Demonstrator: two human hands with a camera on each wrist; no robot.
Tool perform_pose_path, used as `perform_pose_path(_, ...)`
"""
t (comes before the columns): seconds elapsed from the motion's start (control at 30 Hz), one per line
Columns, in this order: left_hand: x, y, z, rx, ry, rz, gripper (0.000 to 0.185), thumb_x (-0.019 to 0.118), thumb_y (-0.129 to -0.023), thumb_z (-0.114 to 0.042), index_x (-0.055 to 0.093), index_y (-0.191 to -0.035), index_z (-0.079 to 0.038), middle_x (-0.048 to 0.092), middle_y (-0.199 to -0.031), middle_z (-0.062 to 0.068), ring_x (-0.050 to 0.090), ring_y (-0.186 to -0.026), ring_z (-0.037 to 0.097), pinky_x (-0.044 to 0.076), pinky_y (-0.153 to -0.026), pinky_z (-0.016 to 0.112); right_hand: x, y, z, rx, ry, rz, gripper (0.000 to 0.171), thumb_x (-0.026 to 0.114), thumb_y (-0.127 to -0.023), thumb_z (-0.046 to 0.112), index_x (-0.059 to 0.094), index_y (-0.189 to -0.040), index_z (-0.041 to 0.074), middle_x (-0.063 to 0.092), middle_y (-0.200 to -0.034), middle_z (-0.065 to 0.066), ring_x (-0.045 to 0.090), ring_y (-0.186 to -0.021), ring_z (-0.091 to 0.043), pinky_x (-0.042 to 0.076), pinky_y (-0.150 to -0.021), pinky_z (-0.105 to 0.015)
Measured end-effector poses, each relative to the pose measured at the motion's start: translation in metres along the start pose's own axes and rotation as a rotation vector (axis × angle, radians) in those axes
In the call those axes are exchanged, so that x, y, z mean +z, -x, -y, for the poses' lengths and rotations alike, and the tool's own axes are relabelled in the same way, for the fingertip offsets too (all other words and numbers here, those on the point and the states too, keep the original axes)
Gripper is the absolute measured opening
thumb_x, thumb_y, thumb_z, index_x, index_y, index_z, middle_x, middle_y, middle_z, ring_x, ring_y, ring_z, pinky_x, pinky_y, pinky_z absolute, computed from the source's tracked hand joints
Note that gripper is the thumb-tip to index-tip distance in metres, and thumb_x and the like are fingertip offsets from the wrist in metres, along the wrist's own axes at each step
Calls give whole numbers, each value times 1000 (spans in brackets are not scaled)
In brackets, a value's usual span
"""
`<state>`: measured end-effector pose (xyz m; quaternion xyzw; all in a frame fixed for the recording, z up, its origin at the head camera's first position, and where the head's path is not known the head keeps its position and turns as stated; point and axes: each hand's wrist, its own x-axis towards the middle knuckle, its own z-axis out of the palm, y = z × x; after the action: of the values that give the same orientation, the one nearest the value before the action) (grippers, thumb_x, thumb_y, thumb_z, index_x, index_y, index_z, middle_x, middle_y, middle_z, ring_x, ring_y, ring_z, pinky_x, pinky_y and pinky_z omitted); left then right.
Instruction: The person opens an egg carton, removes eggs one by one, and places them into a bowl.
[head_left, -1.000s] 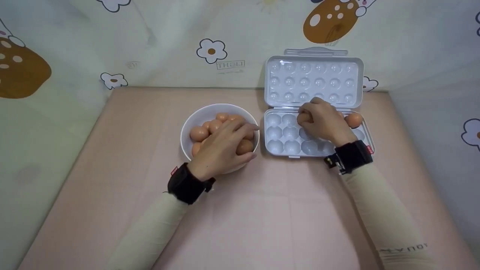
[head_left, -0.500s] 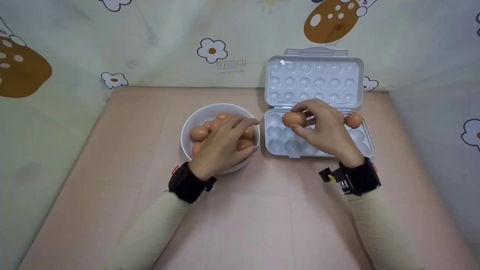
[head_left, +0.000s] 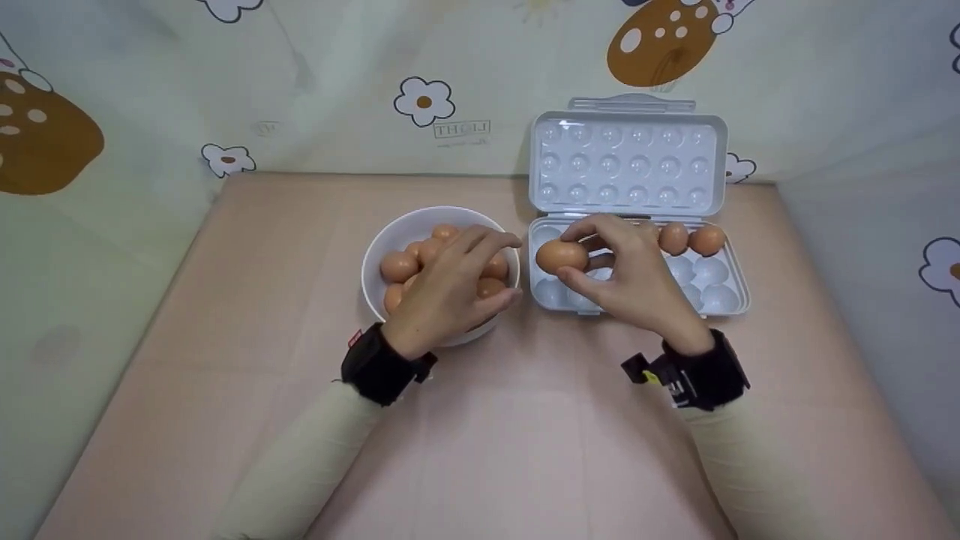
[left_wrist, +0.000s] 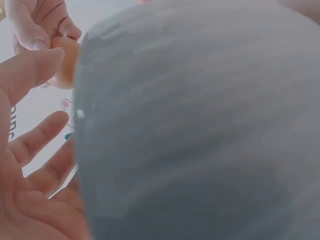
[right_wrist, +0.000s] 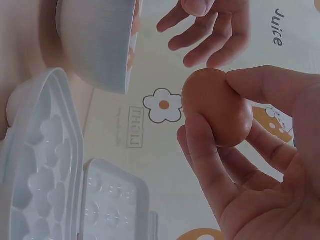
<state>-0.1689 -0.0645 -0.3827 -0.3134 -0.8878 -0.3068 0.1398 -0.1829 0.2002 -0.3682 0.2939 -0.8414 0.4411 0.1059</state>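
Note:
My right hand (head_left: 630, 277) pinches a brown egg (head_left: 562, 257) between thumb and fingers, above the left side of the open egg box (head_left: 720, 300). In the right wrist view that egg (right_wrist: 217, 107) is held up, above the level of the box. My left hand (head_left: 442, 296) hovers over the white bowl (head_left: 375, 240) with its fingers spread and nothing in them. Several brown eggs (head_left: 398, 266) lie in the bowl, partly covered by this hand. At the right end of the box's back row sit two eggs (head_left: 706, 240), with another partly hidden behind my right hand.
The box's dimpled lid (head_left: 626, 161) stands raised at the back, against the patterned cloth (head_left: 330, 97). Bowl and box stand side by side with a narrow gap between them. Pink cloth (head_left: 495, 435) covers the table in front.
My right hand has lifted the egg from the box's back row and carried it left and towards the front. My left hand has stayed almost still over the bowl.

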Motion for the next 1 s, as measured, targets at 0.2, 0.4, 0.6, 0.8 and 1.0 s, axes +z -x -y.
perform_pose_path(0.2, 1, -2, -2, 27, 20, -18, 52, 86, -91, -26, 65, -137, -13, 64, -134, 4, 57, -128, 21, 45, -113, 40, 9, 2, 7, 34, -84, 41, 33, 85, -90, 7, 68, -117, 3, 69, -114, -5, 69, -98, -17, 62, -84, -28)
perform_pose_path(0.4, 2, -2, -4, 102, 46, -47, 50, 86, -90, -19, 65, -134, -11, 66, -131, 4, 59, -124, 20, 45, -111, 35, 18, 4, 10, 55, -160, 63, 35, 85, -89, 7, 67, -118, 2, 68, -116, -7, 70, -101, -20, 63, -85, -30)
perform_pose_path(0.6, 4, -1, -7, 126, 58, -53, 45, 84, -92, -23, 66, -131, -10, 67, -128, 4, 60, -117, 19, 50, -102, 32, 26, 4, 12, 60, -231, 76, 36, 86, -90, 10, 65, -119, 2, 68, -117, -8, 73, -100, -21, 63, -86, -32)
perform_pose_path(0.8, 5, -1, -8, 126, 51, -37, 46, 86, -91, -18, 66, -131, -9, 68, -128, 5, 63, -117, 19, 53, -99, 30, 32, 5, 14, 75, -276, 80, 37, 84, -91, 8, 63, -121, 1, 67, -121, -9, 73, -105, -25, 63, -87, -33)
perform_pose_path(1.0, 1, -1, -7, 130, 19, -24, 43, 85, -92, -21, 67, -130, -9, 69, -126, 6, 63, -117, 19, 53, -102, 31, 29, 5, 15, 78, -266, 90, 36, 82, -94, 10, 64, -124, 3, 68, -123, -6, 73, -108, -21, 62, -90, -33)
